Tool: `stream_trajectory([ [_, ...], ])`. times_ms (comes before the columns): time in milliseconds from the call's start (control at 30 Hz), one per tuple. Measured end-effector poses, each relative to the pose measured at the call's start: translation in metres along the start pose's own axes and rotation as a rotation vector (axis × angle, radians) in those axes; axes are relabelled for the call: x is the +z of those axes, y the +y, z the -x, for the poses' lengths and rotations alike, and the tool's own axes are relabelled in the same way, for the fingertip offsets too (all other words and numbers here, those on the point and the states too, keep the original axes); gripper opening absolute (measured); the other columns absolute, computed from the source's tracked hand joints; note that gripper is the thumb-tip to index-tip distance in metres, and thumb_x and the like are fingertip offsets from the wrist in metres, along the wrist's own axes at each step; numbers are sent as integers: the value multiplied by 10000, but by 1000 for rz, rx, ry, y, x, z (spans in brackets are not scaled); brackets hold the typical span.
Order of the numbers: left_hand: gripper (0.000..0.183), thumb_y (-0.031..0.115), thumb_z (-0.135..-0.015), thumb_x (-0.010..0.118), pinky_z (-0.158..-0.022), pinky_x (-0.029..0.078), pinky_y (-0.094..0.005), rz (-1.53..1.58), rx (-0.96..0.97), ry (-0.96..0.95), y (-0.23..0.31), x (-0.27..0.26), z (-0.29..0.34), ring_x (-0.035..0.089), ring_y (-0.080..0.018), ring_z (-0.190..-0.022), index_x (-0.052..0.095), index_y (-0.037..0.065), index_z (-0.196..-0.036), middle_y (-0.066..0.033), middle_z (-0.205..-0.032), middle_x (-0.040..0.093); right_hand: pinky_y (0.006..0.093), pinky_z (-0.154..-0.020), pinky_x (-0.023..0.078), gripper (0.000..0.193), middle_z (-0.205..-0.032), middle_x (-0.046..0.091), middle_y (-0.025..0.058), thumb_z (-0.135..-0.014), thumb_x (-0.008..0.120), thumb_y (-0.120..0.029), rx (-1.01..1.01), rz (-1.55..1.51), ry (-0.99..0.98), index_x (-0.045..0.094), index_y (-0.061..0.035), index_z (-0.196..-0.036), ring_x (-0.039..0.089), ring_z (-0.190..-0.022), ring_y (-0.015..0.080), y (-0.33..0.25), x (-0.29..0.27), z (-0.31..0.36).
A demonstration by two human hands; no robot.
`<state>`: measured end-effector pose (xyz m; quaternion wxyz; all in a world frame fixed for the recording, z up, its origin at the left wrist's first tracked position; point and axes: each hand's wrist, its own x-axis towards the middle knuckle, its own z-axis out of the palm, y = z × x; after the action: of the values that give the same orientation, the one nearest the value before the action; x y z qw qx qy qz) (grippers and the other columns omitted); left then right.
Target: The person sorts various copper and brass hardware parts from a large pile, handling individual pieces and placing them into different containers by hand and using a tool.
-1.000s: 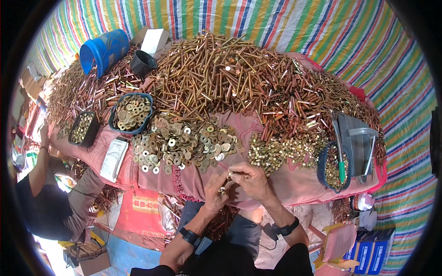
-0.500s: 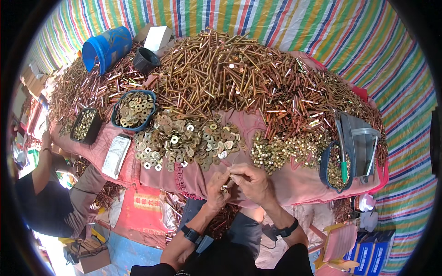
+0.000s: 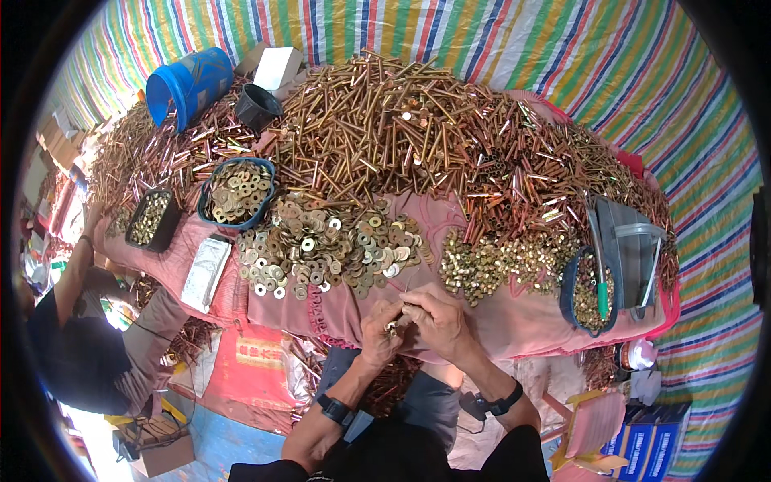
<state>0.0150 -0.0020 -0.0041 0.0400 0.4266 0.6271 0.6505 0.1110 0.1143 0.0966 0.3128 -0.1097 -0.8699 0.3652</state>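
Above the table's near edge, my two hands meet with their fingers closed. My left hand [image 3: 381, 333] grips a small shiny metal fastener [image 3: 393, 326], mostly covered by the fingers. Against it, my right hand [image 3: 440, 323] pinches with thumb and forefinger; what lies in that pinch is hidden. Just beyond the hands, flat round washers [image 3: 321, 245] lie heaped to the left and small brass-coloured nuts [image 3: 498, 269] to the right. A large pile of long coppery metal rods or bolts [image 3: 377, 128] fills the far side.
Left stand a blue tub of washers [image 3: 265, 207], a black tray of nuts [image 3: 173, 229] and a silver packet [image 3: 206, 275]. Right are a blue tub [image 3: 572, 309] with a green-handled tool [image 3: 602, 299] and a grey scoop [image 3: 626, 241]. Another person [image 3: 88, 337] works at far left.
My hands stay together in almost the same place, with the fingers shifted slightly around the fastener. The other person's arm at far left has moved a little.
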Motion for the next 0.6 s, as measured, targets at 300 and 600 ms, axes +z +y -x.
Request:
stream_trajectory([
  [300,247,26,-883,779,-652,476,-354,-27,-50,-26,4,-3,1,600,-239,-734,790,70,-1126,-77,-769,590,296,-672,560,215,-970,706,121,-894,852,-111,137,-118,-36,722,11,-1015,700,-778,155,-2,-1,1],
  [600,353,-21,-864,723,-655,486,-362,-24,-16,-60,1,-3,3,607,-265,-735,771,56,-1206,-94,-799,604,264,-634,540,244,-882,694,71,-878,869,-108,118,-101,-39,703,13,-1012,651,-721,114,-1,-4,1],
])
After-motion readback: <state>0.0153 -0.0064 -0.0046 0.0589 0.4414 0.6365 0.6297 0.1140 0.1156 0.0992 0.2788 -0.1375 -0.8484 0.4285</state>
